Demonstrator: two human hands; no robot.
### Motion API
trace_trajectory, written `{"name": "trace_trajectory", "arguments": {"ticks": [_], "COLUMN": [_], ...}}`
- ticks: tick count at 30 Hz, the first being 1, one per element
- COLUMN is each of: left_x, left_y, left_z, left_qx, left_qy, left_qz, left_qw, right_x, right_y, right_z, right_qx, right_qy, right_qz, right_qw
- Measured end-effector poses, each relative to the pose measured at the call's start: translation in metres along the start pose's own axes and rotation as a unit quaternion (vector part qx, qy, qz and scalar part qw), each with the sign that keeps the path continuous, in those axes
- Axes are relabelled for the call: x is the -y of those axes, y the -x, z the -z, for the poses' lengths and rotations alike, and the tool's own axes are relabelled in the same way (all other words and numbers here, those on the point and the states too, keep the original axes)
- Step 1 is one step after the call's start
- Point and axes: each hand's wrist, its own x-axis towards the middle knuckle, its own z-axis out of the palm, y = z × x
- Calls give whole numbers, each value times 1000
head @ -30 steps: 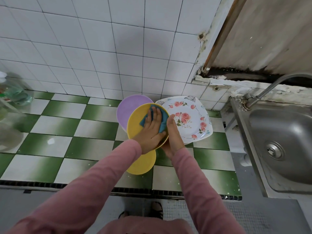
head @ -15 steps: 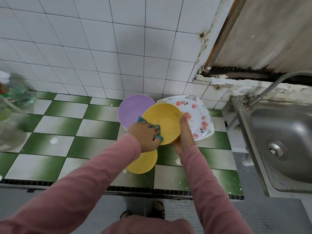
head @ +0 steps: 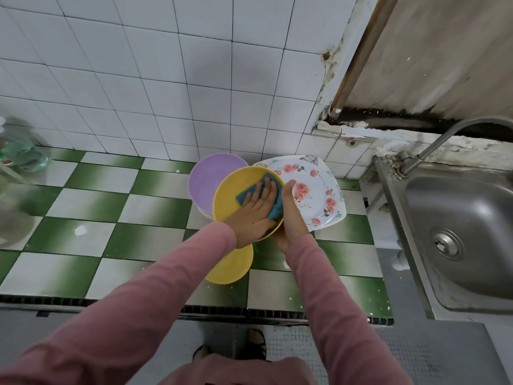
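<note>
- Wiping goes on in the middle of the frame. The yellow plate [head: 230, 195] is held tipped up over the counter [head: 83, 237], just right of the purple plate [head: 208, 182].
- The left hand [head: 255, 215] now lies flat with straight fingers, pressing the blue cloth [head: 244, 195] on the plate's upper right part. A moment ago it was curled round the cloth at the lower left edge.
- The right hand [head: 291, 218] grips the plate's right rim, thumb up, as before.
- The cloth has crossed the plate, so the wipe looks well along.
</note>
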Motion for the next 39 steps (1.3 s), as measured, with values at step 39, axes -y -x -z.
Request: {"name": "trace_trajectory", "arguments": {"ticks": [39], "left_x": [33], "left_y": [39], "left_z": [0], "left_qx": [-215], "left_qy": [779], "left_qz": [192], "left_qw": [557], "right_x": [41], "right_y": [23], "right_z": [13], "right_qx": [-64], "right_qy": [-264], "right_qz": [32], "right_qw": [962]}}
